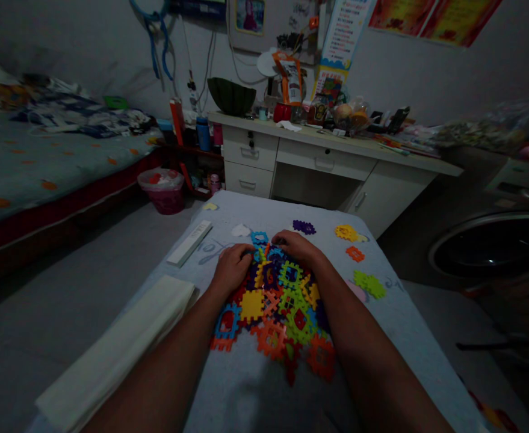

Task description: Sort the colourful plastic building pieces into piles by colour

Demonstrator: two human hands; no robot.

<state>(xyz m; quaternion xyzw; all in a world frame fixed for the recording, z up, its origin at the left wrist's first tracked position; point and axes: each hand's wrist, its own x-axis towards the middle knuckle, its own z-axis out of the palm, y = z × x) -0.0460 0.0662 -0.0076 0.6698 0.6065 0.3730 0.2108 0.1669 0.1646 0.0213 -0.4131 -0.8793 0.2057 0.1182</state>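
Note:
A heap of colourful plastic interlocking blocks (264,304) with notched edges lies on the cloth-covered table between my forearms. My left hand (233,267) rests at the heap's far left edge, its fingers loosely bent against the blocks. At the far right edge, my right hand (298,248) curves over the pieces with bent fingers; its fingertips are partly hidden. Between the hands lies a light-blue block (259,237). Nearer me are a flat yellow block (251,305), a green window block (290,273) and an orange block (272,338). No block is visibly lifted.
Loose purple (304,227), yellow (346,233), orange (355,254) and green (369,284) pieces lie to the right. A long white box (189,242) and folded pale cloth (120,349) lie left. Beyond stand a white desk (250,150), a bin (162,195) and a washing machine (485,204).

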